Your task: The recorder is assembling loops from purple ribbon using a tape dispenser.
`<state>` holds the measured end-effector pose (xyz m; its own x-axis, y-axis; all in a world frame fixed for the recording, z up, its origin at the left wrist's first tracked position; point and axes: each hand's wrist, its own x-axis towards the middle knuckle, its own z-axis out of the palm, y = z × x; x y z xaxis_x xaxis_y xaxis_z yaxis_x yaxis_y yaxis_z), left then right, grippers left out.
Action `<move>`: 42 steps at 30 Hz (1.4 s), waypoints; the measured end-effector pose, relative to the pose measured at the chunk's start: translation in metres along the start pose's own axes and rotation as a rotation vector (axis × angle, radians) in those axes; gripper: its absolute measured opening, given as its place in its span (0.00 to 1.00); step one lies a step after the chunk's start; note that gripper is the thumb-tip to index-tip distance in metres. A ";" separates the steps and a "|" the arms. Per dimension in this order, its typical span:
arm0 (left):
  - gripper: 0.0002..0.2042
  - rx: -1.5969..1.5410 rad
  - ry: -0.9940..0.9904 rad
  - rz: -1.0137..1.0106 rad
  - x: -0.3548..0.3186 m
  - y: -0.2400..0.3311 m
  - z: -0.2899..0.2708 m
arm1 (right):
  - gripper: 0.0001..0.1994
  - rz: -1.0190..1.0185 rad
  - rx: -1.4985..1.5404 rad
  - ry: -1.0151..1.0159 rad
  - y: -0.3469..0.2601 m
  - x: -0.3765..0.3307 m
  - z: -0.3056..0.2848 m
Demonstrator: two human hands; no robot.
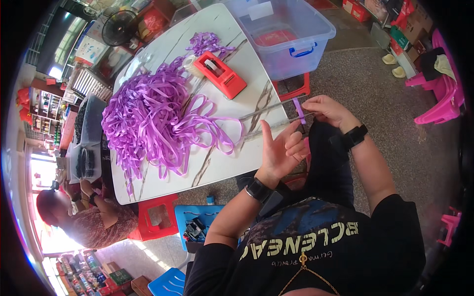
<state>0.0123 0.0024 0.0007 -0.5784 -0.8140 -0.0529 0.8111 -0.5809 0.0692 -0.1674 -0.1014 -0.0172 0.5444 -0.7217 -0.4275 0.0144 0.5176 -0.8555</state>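
My right hand (pixel 327 111) is closed in a pinch at the table's right edge, its fingertips on a short piece of purple ribbon (pixel 298 110). Just left of it, my left hand (pixel 281 152) has thumb and index finger stretched apart and the other fingers curled; I see nothing held in it. Two thin greyish strips (pixel 269 107) run from the hands over the tabletop toward a loose purple loop. Across the table spreads a big tangled heap of purple ribbon loops (pixel 148 116), with a smaller bunch (pixel 206 43) at the far side.
A red tape dispenser (pixel 220 75) stands on the marble-patterned table (pixel 210 170), beside a tape roll (pixel 190 64). Beyond the right edge is a clear plastic bin (pixel 301 49) above a red stool (pixel 296 89). Another person (pixel 101 217) sits at the left. A blue stool (pixel 185 214) holds small dark items.
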 end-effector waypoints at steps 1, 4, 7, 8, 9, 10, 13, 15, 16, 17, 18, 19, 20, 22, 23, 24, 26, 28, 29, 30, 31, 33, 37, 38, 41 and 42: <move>0.42 -0.003 0.002 0.000 0.000 0.000 0.000 | 0.11 -0.026 -0.077 0.027 0.001 0.000 0.001; 0.42 0.005 0.004 -0.001 0.001 -0.001 0.001 | 0.09 0.014 0.106 -0.086 0.013 0.007 -0.010; 0.42 0.005 0.013 -0.006 0.001 0.000 -0.001 | 0.08 0.063 0.308 -0.208 0.029 0.016 -0.009; 0.42 -0.001 0.002 -0.003 0.001 0.000 -0.001 | 0.08 0.053 0.339 -0.251 0.036 0.023 -0.008; 0.43 -0.010 -0.006 0.002 0.001 0.000 -0.002 | 0.08 0.053 0.340 -0.245 0.042 0.026 -0.005; 0.43 -0.012 -0.006 -0.003 0.001 0.000 -0.002 | 0.08 0.041 0.417 -0.294 0.046 0.029 -0.002; 0.43 -0.003 -0.011 -0.011 0.001 0.000 -0.001 | 0.08 0.041 0.591 -0.388 0.062 0.040 0.002; 0.43 -0.008 -0.006 -0.003 0.001 -0.001 0.001 | 0.09 0.033 0.726 -0.369 0.071 0.045 0.005; 0.43 -0.009 -0.009 -0.004 0.001 -0.001 0.001 | 0.09 0.032 0.724 -0.367 0.073 0.049 0.005; 0.43 -0.016 -0.018 -0.006 0.001 -0.001 0.000 | 0.09 0.035 0.782 -0.514 0.075 0.053 0.004; 0.44 -0.023 -0.027 -0.009 0.001 -0.001 0.000 | 0.10 0.038 0.838 -0.662 0.075 0.056 0.005; 0.44 -0.023 -0.028 -0.010 0.001 -0.001 0.000 | 0.10 0.037 0.837 -0.661 0.076 0.058 0.006; 0.44 -0.015 -0.030 -0.006 0.001 -0.001 0.000 | 0.10 0.012 0.830 -0.705 0.077 0.060 0.007; 0.44 -0.006 -0.036 -0.009 0.002 -0.002 0.000 | 0.11 -0.019 0.820 -0.744 0.082 0.065 0.004; 0.44 -0.012 -0.040 -0.012 0.002 -0.002 -0.001 | 0.11 -0.017 0.756 -0.673 0.088 0.069 0.002; 0.44 -0.018 -0.042 -0.010 0.001 -0.002 -0.002 | 0.11 -0.011 0.692 -0.606 0.085 0.069 0.006; 0.43 -0.013 -0.032 -0.004 0.001 -0.001 -0.002 | 0.12 -0.036 0.693 -0.501 0.088 0.064 0.017; 0.43 -0.012 -0.020 0.006 0.000 0.000 -0.001 | 0.12 -0.054 0.695 -0.397 0.077 0.053 0.029; 0.43 -0.008 -0.007 0.009 0.000 0.000 -0.001 | 0.13 -0.026 0.630 -0.275 0.070 0.047 0.033; 0.43 -0.004 0.003 0.009 0.001 -0.001 0.000 | 0.15 -0.002 0.563 -0.152 0.066 0.043 0.034; 0.43 -0.007 0.002 0.010 0.001 -0.002 0.001 | 0.15 0.000 0.562 -0.150 0.067 0.043 0.028; 0.43 0.017 0.009 0.005 0.002 -0.003 0.001 | 0.18 -0.034 0.306 0.021 0.069 0.045 0.004; 0.43 -0.010 0.003 0.003 0.000 0.000 0.000 | 0.21 -0.031 0.051 0.278 0.035 0.012 -0.005; 0.43 -0.002 0.024 0.019 0.000 -0.001 0.002 | 0.22 -0.189 -0.163 0.383 0.023 0.003 0.002; 0.43 0.011 0.040 0.022 0.002 -0.002 0.003 | 0.21 -0.435 -0.459 0.515 0.004 -0.009 0.023; 0.43 0.014 0.044 0.025 0.000 0.000 0.002 | 0.18 -0.395 -0.698 0.534 -0.009 -0.018 0.042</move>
<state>0.0119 0.0024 0.0022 -0.5532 -0.8277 -0.0943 0.8240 -0.5603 0.0845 -0.1421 -0.0737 0.0108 0.1510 -0.9885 -0.0002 -0.4812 -0.0733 -0.8735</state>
